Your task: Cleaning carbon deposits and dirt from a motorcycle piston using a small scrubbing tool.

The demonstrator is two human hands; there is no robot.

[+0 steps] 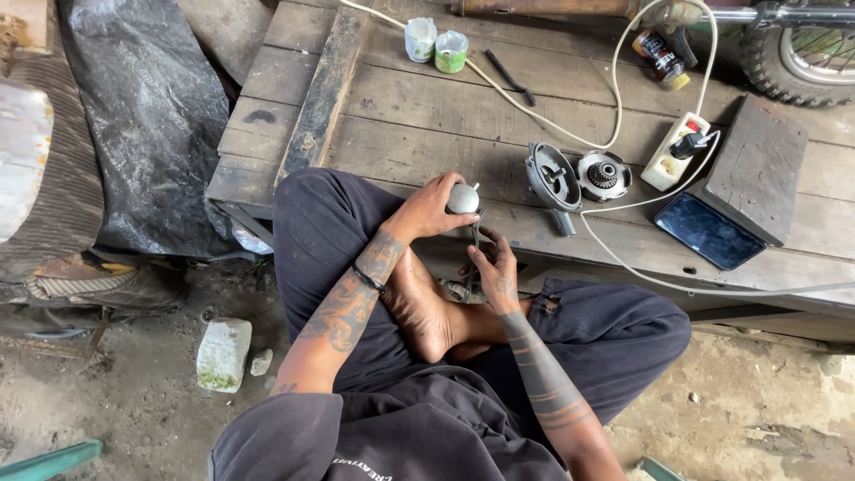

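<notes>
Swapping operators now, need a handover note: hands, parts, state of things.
Left hand: closed around a small rounded grey metal part, held over the lap.
Right hand: grip on a thin metal tool that points up at that part.
On the wooden platform: an open grey housing and a geared disc side by side, apart from the held piece.
Beside them: white power strip, dark phone.
Done or left: cannot tell.

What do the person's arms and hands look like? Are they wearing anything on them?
Both forearms are bare and covered in dark tattoos: swirly patterns on the left forearm, stripe-like bands on the right forearm. A thin black band circles the left wrist. The left hand and right hand wear no gloves. Dark sleeves begin near the elbows.
</notes>
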